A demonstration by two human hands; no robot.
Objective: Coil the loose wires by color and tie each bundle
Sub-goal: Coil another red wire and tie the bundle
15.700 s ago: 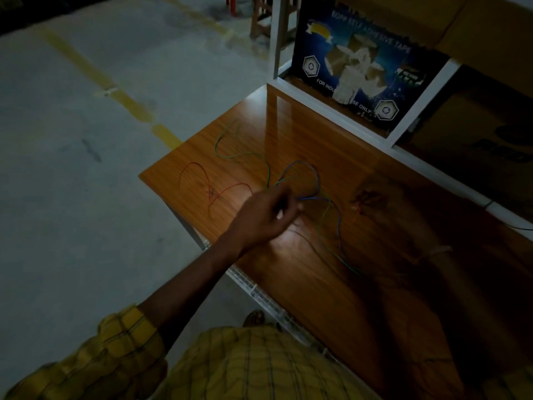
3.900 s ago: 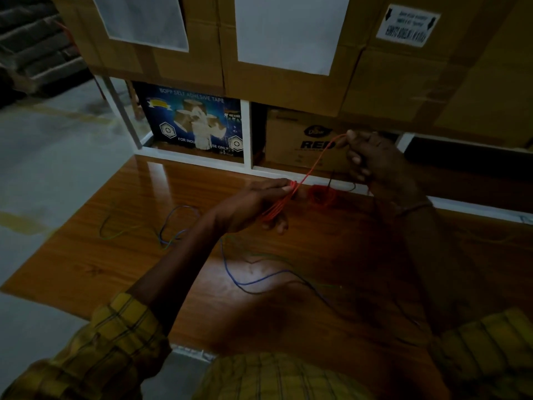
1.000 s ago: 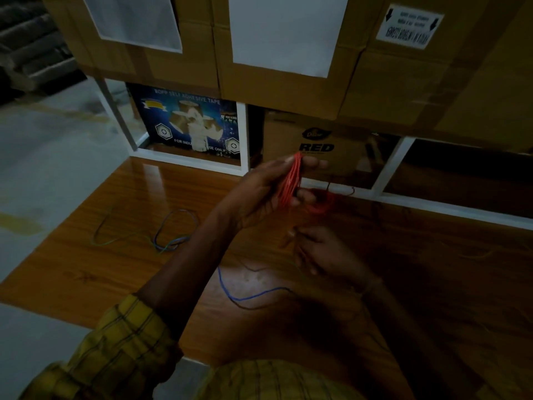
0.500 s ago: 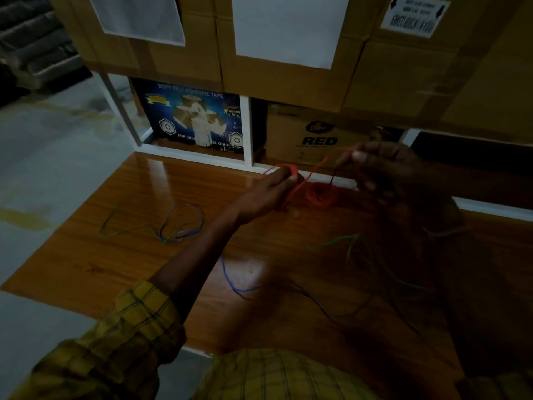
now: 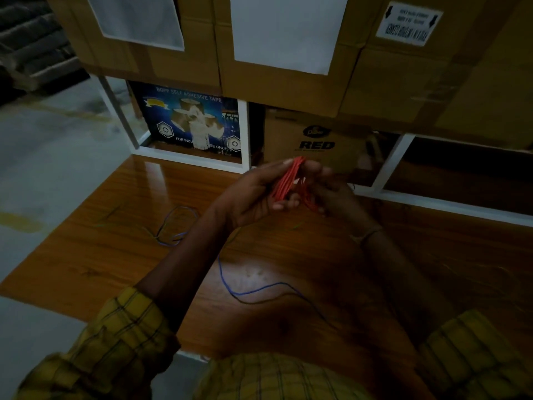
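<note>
Left hand [image 5: 253, 194] raised above the wooden table [image 5: 95, 255], thumb and fingers curled round the red wire bundle [image 5: 287, 180] — strands gathered into a flat coil standing nearly upright. Right hand [image 5: 334, 194] sits just beside it in shadow, fingers bent in at the coil's lower strands; whether they actually pinch the wire I cannot tell. Blue wire [image 5: 245, 290] lies loose on the table under the forearms — a green wire [image 5: 127, 223] trails further left.
</note>
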